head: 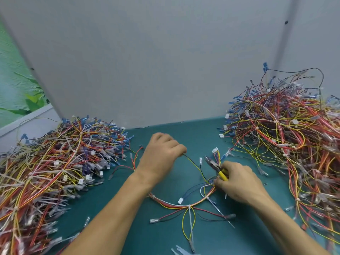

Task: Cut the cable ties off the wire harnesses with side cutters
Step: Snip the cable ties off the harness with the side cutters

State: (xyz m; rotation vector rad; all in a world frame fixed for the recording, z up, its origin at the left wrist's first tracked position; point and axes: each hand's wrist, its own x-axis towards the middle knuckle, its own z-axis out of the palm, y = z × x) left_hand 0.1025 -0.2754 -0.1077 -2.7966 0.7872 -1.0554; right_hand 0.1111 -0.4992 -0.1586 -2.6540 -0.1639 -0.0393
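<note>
- Head view: cut not yet made, by my read. One wire harness (176, 204) is spread on the teal mat (156, 236) between the hands, being set up for the cutters.
- Left hand (161, 155) pinches the end of a yellow-black wire pair (191, 161), up-left of the bundle.
- Right hand (239, 183) is curled round the yellow-handled side cutters (216, 168). Nose points up-left, clear of any tie; can't tell whether the jaws are parted. Fingertips touch the harness where its wires converge.
- White cable tie (189, 207) sits on the trunk, tail trailing toward the wearer. Second tie (207, 197) is just beside the right hand.
- Next: bring the nose down onto the second tie and nip the strap only, clear of insulation.
- Left pile (55, 162) and right pile (285, 135) of harnesses flank the work.
</note>
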